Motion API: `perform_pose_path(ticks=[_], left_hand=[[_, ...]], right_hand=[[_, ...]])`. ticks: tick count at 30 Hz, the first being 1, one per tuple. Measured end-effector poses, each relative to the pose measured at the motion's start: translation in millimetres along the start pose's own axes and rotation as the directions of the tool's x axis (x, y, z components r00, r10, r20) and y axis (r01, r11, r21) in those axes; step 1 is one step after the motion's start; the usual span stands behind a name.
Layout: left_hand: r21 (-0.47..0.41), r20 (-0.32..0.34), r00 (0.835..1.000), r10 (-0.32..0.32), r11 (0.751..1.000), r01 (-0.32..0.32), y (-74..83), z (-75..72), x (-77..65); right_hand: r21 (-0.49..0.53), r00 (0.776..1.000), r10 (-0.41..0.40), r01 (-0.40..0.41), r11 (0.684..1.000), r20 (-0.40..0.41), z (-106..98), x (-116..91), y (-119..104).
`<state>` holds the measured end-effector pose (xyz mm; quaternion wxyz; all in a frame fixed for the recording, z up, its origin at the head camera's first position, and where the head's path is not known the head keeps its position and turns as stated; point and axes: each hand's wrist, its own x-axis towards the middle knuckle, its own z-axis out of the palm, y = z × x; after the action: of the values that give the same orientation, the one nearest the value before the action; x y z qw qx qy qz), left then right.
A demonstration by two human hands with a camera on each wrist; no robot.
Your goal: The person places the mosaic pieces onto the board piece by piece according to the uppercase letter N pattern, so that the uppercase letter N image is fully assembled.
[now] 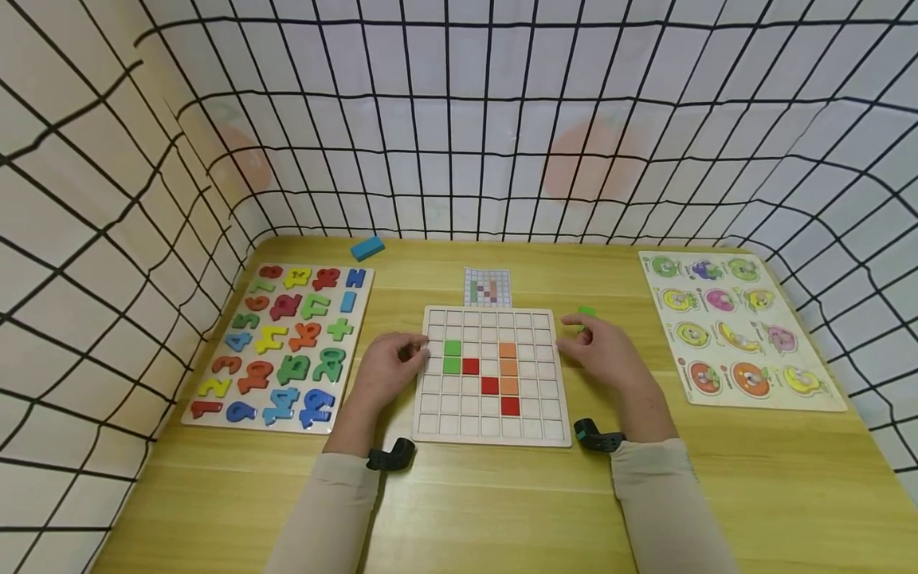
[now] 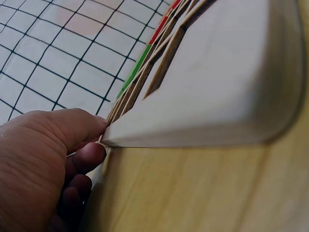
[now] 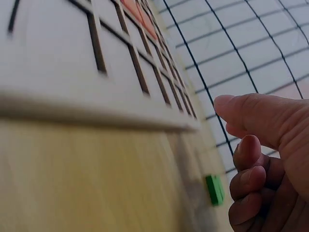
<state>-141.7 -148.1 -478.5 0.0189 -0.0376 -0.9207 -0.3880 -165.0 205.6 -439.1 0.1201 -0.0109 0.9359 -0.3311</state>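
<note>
A white wooden grid board [image 1: 459, 414] lies mid-table. It bears two green squares [image 1: 452, 348], three red squares [image 1: 470, 367] and three orange squares [image 1: 508, 351]. My left hand [image 1: 387, 367] is at the board's left edge; in the left wrist view its thumb and forefinger pinch that edge. Just off the right edge, my right hand [image 1: 606, 351] has loosely bent fingers, with nothing between thumb and forefinger. Behind it lies a green piece [image 1: 586, 312], partly hidden by the hand in the head view. A printed pattern card [image 1: 488, 285] touches the board's far edge.
On the left lies a number puzzle board [image 1: 287, 351] with colourful digits. A fruit picture board [image 1: 746, 331] is on the right. Near the back edge sits a blue block [image 1: 367, 248]. Black wire mesh [image 1: 448, 119] walls the table at the back and sides.
</note>
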Motion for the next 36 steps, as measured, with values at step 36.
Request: perform_pose_path(ticks=[36], left_hand=[[0.004,-0.004,1.0,-0.006,1.0,0.006,-1.8,0.7,0.4]], right_hand=[[-0.052,0.99,0.077,-0.084,0.995,-0.117,-9.8,9.9,45.5]])
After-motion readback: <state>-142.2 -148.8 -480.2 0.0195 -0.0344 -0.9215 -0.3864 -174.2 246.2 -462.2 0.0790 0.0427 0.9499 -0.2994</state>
